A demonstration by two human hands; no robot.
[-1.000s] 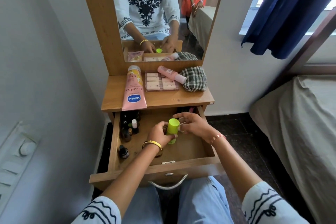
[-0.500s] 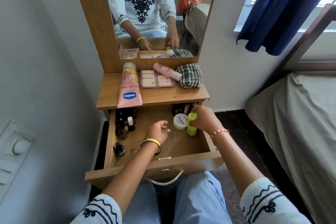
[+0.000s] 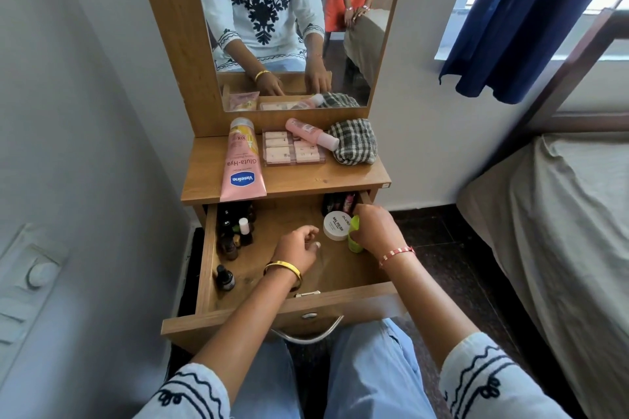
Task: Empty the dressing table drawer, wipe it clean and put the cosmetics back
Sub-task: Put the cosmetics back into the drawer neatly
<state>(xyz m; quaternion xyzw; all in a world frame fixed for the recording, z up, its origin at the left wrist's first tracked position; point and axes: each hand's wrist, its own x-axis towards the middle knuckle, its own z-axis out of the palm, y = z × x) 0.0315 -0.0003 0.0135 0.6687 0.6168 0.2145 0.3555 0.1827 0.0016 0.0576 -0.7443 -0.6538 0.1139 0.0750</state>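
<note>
The right hand [image 3: 376, 230] hides most of the green bottle [image 3: 354, 241]; dark bottles [image 3: 235, 226] too shadowed to read

- white sleeves [image 3: 190, 395] with dark blue wavy embroidery, ending short of the wrists
- gold bangle [image 3: 283, 269] on left wrist
- thin red-and-white bracelet [image 3: 397, 254] on right wrist
- light blue trousers [image 3: 371, 371] over the knees
</note>
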